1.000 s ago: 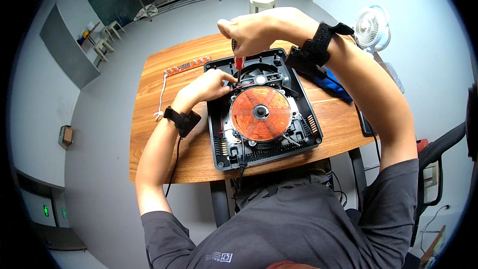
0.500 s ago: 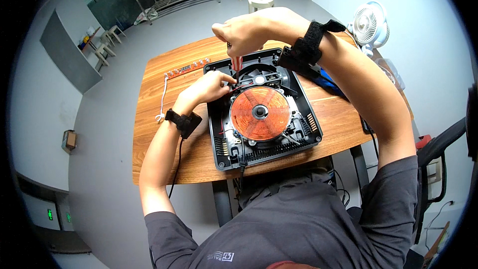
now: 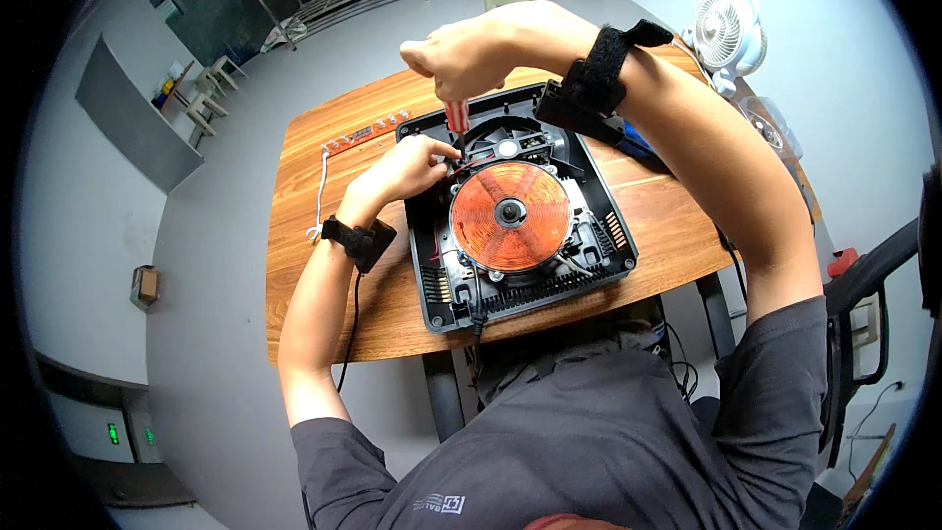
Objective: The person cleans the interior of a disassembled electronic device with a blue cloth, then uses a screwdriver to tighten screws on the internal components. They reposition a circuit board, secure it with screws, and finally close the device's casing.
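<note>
An opened induction cooker, a black housing [image 3: 625, 270] with a round copper coil [image 3: 510, 221] inside, lies on the wooden table before me. Behind the coil sits a black fan [image 3: 510, 137]. My right hand [image 3: 469, 57] is closed round the top of a screwdriver [image 3: 457, 117] with a red-and-white handle. The screwdriver stands nearly upright, its tip down at the fan's left side. From the left, my left hand [image 3: 407, 169] reaches over the housing edge. Its index finger extends to the screwdriver's tip while the other fingers curl; whatever they hold is hidden.
A narrow orange control board [image 3: 363, 133] with a white cable [image 3: 323, 196] lies left of the housing. Right of it, a blue item [image 3: 643, 147] is partly under my forearm. A white fan [image 3: 726, 34] and a clear plastic container [image 3: 770, 123] stand at the right edge.
The whole view has shifted slightly. My right hand and the screwdriver have moved a little left relative to the coil. My left hand stays by the screwdriver's tip.
</note>
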The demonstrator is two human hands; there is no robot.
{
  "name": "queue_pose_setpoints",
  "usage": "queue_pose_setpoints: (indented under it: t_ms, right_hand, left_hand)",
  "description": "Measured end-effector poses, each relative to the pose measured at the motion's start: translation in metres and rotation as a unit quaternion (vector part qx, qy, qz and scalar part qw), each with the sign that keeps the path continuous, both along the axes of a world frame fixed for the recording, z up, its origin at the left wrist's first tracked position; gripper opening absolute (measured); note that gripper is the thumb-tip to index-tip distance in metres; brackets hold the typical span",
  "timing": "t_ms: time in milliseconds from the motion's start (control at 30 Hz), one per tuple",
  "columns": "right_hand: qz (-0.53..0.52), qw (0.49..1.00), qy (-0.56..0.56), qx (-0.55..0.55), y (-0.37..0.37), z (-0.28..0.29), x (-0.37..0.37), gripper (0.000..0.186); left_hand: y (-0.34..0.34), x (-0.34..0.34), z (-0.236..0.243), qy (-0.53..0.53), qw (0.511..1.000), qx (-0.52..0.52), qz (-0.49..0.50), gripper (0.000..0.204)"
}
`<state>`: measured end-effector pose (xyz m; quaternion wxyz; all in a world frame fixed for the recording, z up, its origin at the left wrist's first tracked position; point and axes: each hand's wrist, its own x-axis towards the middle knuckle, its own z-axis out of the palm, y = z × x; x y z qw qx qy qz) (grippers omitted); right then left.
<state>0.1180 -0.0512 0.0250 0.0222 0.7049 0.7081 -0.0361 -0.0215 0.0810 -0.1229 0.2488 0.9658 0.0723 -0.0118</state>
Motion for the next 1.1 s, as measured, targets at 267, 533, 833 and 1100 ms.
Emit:
queue_pose_setpoints:
  t_ms: [267,533,833,1100]
  right_hand:
    - [0.039,0.980,-0.041,0.190,-0.009,-0.017,-0.015,0.054]
    - [-0.019,0.999,0.003,0.049,0.016,-0.017,0.003,0.038]
    - [-0.055,0.993,-0.041,0.092,-0.002,-0.011,-0.012,0.034]
    - [-0.030,0.995,-0.018,0.094,0.001,-0.012,-0.014,0.027]
  left_hand:
    - [-0.001,-0.005,0.003,0.026,0.999,0.030,0.029,0.036]
    - [-0.003,0.001,0.004,0.016,0.999,0.031,0.009,0.039]
    - [-0.007,-0.003,0.007,0.029,0.999,0.029,0.026,0.038]
    - [-0.001,-0.003,-0.001,-0.030,0.998,0.048,-0.009,0.036]
